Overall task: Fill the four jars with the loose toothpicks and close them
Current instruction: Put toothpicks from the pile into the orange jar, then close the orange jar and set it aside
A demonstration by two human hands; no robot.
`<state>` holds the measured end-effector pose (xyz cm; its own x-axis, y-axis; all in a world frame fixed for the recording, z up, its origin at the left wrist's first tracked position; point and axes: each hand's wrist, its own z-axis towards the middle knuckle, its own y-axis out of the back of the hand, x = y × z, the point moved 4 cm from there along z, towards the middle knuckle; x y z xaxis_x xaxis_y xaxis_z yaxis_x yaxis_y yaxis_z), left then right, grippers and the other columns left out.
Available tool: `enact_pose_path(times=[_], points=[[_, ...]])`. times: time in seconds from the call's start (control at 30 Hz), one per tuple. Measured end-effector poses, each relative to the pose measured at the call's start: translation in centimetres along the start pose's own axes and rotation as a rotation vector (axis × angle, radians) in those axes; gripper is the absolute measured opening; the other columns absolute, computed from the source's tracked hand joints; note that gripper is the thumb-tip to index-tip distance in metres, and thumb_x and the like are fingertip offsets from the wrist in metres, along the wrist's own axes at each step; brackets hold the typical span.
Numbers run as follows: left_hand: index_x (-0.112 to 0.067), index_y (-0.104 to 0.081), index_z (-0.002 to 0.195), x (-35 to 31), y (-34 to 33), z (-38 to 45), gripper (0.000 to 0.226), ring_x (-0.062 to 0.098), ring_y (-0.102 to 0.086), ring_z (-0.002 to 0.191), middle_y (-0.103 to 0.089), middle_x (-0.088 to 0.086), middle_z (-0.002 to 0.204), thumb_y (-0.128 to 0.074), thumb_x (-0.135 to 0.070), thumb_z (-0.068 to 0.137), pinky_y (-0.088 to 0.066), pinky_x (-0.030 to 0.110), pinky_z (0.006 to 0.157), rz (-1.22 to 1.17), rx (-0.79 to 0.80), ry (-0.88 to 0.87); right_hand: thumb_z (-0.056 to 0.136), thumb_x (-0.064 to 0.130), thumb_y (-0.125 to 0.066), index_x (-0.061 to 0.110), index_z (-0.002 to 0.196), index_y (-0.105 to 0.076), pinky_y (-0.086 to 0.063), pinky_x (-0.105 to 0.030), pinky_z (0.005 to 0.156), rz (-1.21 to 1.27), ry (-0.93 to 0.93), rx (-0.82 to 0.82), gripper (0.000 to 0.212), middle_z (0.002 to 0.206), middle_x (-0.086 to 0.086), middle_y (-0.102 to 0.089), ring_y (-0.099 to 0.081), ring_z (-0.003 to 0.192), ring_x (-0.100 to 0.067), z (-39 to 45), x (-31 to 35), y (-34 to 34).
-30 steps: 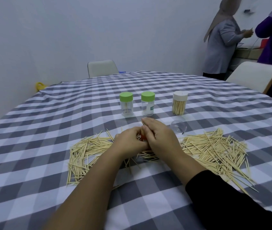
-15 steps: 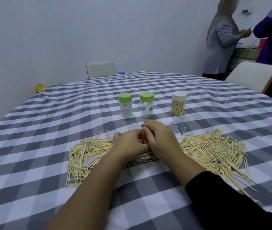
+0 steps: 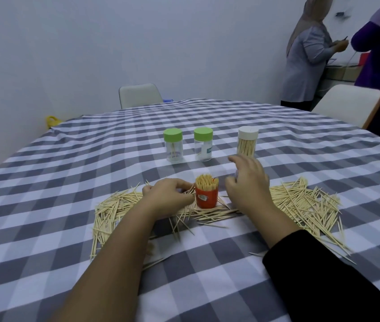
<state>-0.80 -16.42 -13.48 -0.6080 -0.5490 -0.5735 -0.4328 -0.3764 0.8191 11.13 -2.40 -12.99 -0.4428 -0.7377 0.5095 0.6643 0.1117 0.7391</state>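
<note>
— Wooden toothpicks [image 3: 124, 205] lie loose across our table [image 3: 45, 182]; our left hand [image 3: 168, 196] curls onto them, grip unclear.

— Light, slippery; we pinch bundles mid-length. Orange jar [image 3: 206, 197] stands full between; right hand [image 3: 249, 184] spread over something hidden
</note>
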Motion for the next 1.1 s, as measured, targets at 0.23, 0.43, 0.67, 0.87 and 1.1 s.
enact_pose_path(times=[0.23,0.43,0.67,0.87,1.1], points=[[-0.033,-0.068,0.106,0.2,0.1,0.5,0.033,0.018,-0.049,0.114,-0.066,-0.008,0.114,-0.039,-0.046,0.098,-0.019,0.044,0.106,0.135,-0.15,0.075,0.096,0.018,-0.043,0.023,0.145,-0.03,-0.027,-0.039,0.107,-0.116,-0.107,0.104,0.051,0.143,-0.002,-0.039,-0.035,0.13,-0.023,0.3,-1.7,-0.9],[-0.033,-0.035,0.144,-0.6,-0.1,0.1,0.059,0.018,-0.026,0.139,-0.035,-0.005,0.151,-0.052,-0.022,0.088,-0.011,0.043,0.11,0.144,-0.077,-0.004,0.092,0.022,-0.052,0.029,0.144,-0.033,-0.039,-0.027,0.084,0.338,-0.18,0.023,0.056,0.137,-0.008,-0.032,-0.049,0.103,-0.019,0.1,-0.7,0.3],[-0.038,-0.038,0.139,-2.3,-1.6,-0.6,0.072,0.014,-0.025,0.138,-0.04,-0.006,0.144,-0.064,-0.06,0.076,-0.01,0.04,0.11,0.08,-0.059,-0.135,0.087,0.027,-0.062,0.017,0.113,-0.047,-0.053,-0.045,0.091,1.041,-0.561,-0.006,0.032,0.102,-0.001,-0.053,-0.061,0.092,-0.018,0.0,-0.7,-1.1],[-0.035,-0.046,0.131,-3.5,-1.6,-1.3,0.048,0.011,-0.041,0.124,-0.059,-0.011,0.125,-0.057,-0.051,0.088,-0.011,0.036,0.111,0.023,-0.132,-0.183,0.089,0.021,-0.064,0.008,0.103,-0.046,-0.054,-0.045,0.087,1.34,-0.665,0.097,0.027,0.117,-0.023,-0.058,-0.064,0.102,-0.034,-0.7,0.4,-2.5],[-0.03,-0.008,0.151,-3.1,-2.1,-0.9,0.076,0.029,-0.023,0.136,-0.027,0.001,0.151,-0.051,-0.046,0.091,-0.021,0.041,0.11,0.001,-0.086,-0.092,0.09,0.021,-0.062,0.006,0.111,-0.047,-0.057,-0.032,0.066,1.387,-0.641,0.157,0.029,0.121,-0.023,-0.058,-0.066,0.099,-0.031,-1.0,0.9,-2.7]])
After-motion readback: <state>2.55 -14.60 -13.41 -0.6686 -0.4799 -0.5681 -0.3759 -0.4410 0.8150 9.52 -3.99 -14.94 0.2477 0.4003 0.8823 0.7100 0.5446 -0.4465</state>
